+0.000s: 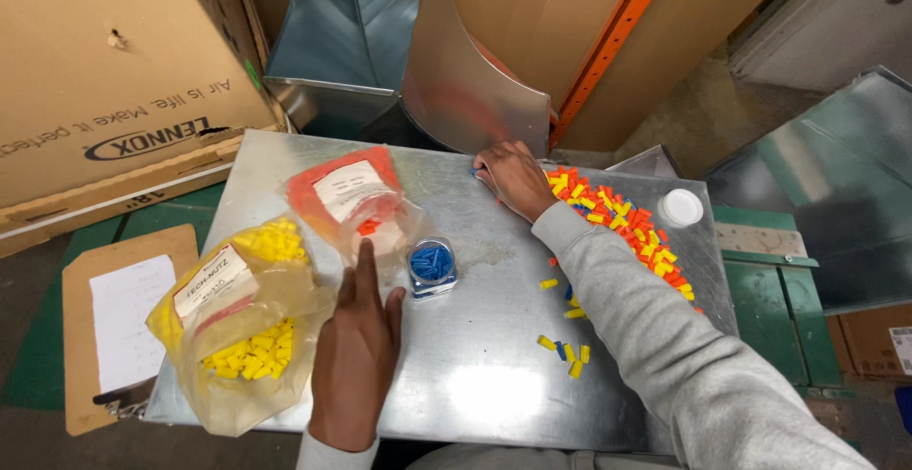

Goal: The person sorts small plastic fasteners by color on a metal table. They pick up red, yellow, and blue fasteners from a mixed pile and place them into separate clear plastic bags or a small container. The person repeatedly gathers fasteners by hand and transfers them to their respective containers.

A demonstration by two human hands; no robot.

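- Metal table [475, 375]: a bare sheet-metal top that bears everything below.
- Cardboard box [104, 71]: stands at far left, beside the table.
- Clipboard [114, 327]: lies at near left, off the table's left edge, with a white sheet on it.
- Yellow bag [242, 332]: clear plastic with a white label, holding yellow caps, at the near left corner of the table.
- Orange bag [347, 199]: clear plastic with a white label, just beyond the yellow bag.
- Left hand [356, 346]: lies flat, palm down, fingers extended and together; its edge touches the yellow bag and its fingertips reach the orange bag; it grips nothing.
- Right hand [513, 177]: at the far edge of the table, fingers curled down onto the surface; whether it pinches a piece cannot be told.
- Pile of caps [622, 223]: orange, yellow and blue, just right of the right hand; stray ones lie near the sleeve.
- Small jar [432, 266]: clear, open, holding blue caps, just right of the left fingertips.
- White lid [681, 207]: right of the pile.
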